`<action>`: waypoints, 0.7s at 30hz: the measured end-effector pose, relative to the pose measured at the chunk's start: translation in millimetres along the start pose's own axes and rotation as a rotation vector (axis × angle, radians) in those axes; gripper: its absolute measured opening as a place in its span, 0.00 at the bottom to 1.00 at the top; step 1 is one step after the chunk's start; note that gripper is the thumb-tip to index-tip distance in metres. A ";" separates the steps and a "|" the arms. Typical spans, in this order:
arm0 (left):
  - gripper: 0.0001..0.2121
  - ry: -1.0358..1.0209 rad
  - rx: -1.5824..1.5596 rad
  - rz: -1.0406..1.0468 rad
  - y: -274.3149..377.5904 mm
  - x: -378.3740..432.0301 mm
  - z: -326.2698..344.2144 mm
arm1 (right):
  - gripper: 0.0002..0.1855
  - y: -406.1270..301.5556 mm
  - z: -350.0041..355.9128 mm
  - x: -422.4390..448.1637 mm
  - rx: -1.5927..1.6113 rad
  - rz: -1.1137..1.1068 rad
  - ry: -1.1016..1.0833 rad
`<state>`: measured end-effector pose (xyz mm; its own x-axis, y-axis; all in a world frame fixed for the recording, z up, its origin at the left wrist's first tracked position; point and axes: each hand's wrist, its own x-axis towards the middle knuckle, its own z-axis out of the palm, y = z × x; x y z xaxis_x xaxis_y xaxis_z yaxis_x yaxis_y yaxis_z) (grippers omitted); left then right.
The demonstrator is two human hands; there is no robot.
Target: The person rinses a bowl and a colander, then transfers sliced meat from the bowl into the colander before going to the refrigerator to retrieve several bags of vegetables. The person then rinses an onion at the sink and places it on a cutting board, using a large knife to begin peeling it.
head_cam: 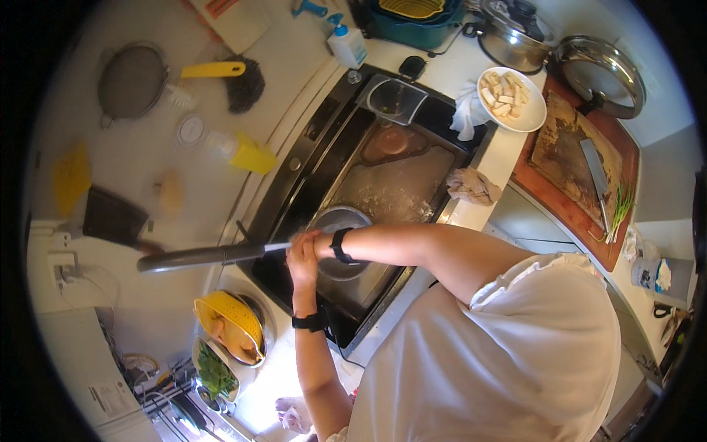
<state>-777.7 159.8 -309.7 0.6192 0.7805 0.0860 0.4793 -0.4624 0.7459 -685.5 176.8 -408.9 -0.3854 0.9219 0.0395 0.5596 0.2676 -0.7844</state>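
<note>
My left hand (302,271) and my right hand (310,247) are pressed together at the end of a dark faucet spout (204,257). The fingers overlap, so I cannot tell whether anything is between them. Black bands circle both wrists. Below the hands, a round metal bowl (341,269) stands in the dark sink (436,149), partly hidden by the right forearm. Pale scraps (381,201) lie on the sink floor beside the bowl. A clear rectangular basket (393,102) sits across the sink's far end.
On the right are a crumpled cloth (473,186), a white plate (534,113) of pale cut pieces, and a wooden board (563,149) with a kitchen knife (595,171) and green onions (620,207). To the left stand a yellow colander (221,305) and a bowl of leafy greens (214,371).
</note>
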 end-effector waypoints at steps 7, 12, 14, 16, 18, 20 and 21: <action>0.16 0.341 -0.010 0.168 13.2 3.8 12.3 | 0.20 -4.3 2.7 -1.1 0.276 0.171 0.100; 0.19 0.379 -0.374 -0.252 -60.4 15.1 22.3 | 0.21 -16.7 25.5 12.2 0.650 0.340 0.213; 0.18 0.441 -0.407 -0.529 -82.7 9.9 27.1 | 0.22 -24.8 40.9 23.3 0.863 0.404 0.274; 0.18 0.454 -0.679 -0.685 -92.2 6.7 36.3 | 0.23 -21.6 58.4 35.2 1.105 0.466 0.380; 0.17 0.434 -1.040 -0.740 -86.7 6.3 43.7 | 0.24 -15.3 72.8 52.9 1.374 0.475 0.540; 0.17 0.352 -1.280 -0.738 -64.0 18.5 53.6 | 0.24 15.2 76.9 71.3 1.691 0.358 0.786; 0.16 0.336 -1.348 -0.739 -62.0 18.3 57.4 | 0.25 22.9 79.0 70.6 1.917 0.257 0.860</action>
<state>-760.4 178.6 -392.2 0.2593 0.7944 -0.5492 -0.3972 0.6061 0.6891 -757.8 225.9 -473.0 0.2232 0.8980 -0.3792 -0.9484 0.1102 -0.2973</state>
